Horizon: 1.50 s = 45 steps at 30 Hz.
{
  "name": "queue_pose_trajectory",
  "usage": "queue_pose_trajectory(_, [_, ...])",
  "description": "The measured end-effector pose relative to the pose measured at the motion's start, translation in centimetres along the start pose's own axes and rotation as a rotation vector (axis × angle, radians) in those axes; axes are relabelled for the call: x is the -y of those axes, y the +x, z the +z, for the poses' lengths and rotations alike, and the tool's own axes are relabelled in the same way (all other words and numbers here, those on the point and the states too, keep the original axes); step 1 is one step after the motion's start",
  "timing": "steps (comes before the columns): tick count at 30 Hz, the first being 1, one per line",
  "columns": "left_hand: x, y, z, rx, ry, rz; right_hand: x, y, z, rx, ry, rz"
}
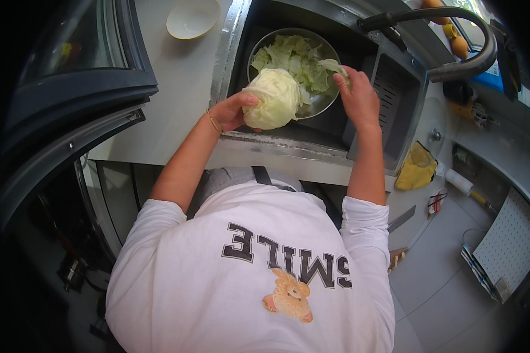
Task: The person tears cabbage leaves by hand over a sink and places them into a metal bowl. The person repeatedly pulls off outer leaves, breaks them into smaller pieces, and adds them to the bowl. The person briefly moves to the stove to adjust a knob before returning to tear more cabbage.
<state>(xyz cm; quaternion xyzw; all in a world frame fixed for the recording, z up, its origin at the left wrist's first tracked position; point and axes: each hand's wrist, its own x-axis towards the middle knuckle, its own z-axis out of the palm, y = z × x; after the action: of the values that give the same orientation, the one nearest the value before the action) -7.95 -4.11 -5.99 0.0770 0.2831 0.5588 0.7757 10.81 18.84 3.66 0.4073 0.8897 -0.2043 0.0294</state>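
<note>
My left hand (233, 111) holds a pale green head of cabbage (272, 100) from its left side, thumb on top, above the near left rim of a round metal bowl (322, 100). Torn green leaves (293, 59) lie inside the bowl, which stands in a dark sink basin (265, 22). At the bowl's right rim, my right hand (361, 95) pinches a torn piece of leaf (333, 66) between thumb and fingers. The cabbage hides part of the bowl and some of the leaves.
A curved faucet (463, 70) arches over the sink's far right corner. Right of the basin sits a slotted grey drain tray (386, 99). A white bowl (193, 18) stands on the counter at the back left. An open window frame (137, 79) juts in from the left. A yellow cloth (416, 168) lies at right.
</note>
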Motion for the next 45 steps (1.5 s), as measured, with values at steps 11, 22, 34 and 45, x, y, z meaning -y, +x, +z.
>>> queue_pose_trajectory(11, [1.7,0.1,-0.3,0.112,-0.028,0.207,4.6,-5.6,5.2,0.303,1.135,0.01])
queue_pose_trajectory(22, [0.7,0.8,2.8,0.158,-0.178,0.237,4.3,-7.5,3.9,0.084,0.883,-0.256])
queue_pose_trajectory(34, [-0.2,0.8,4.9,-0.069,0.675,0.412,5.9,-7.1,-0.1,0.093,0.372,-0.421])
queue_pose_trajectory(45, [-2.0,-0.2,6.0,-0.102,1.001,0.314,5.5,-6.3,0.2,0.088,0.232,-0.542])
